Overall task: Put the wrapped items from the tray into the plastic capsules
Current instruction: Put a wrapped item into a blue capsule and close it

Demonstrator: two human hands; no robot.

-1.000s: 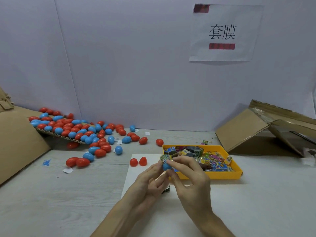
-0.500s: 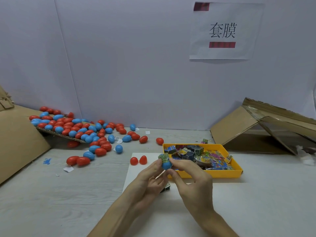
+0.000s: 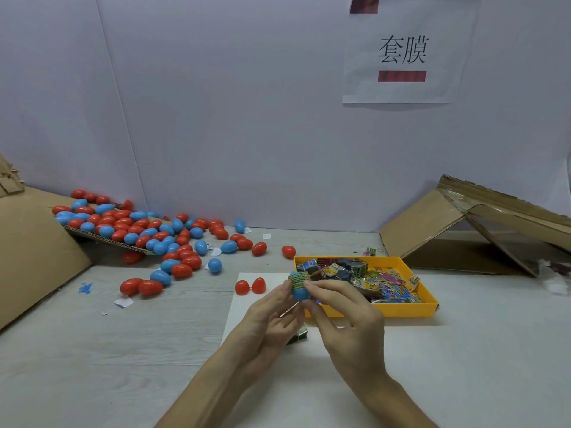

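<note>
Head view, I log: pale wood-grain worktop (image 3: 92,350), white wall (image 3: 216,118); glossy red and blue egg-shaped plastic capsules (image 3: 123,225); yellow plastic tray (image 3: 370,312); left hand (image 3: 265,316), right hand (image 3: 346,316) both pinching blue capsule (image 3: 299,291).

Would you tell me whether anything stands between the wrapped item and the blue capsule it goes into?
Nothing visible does: the wrapped item sits at the blue capsule's open top, held between the left hand and right hand.
</note>
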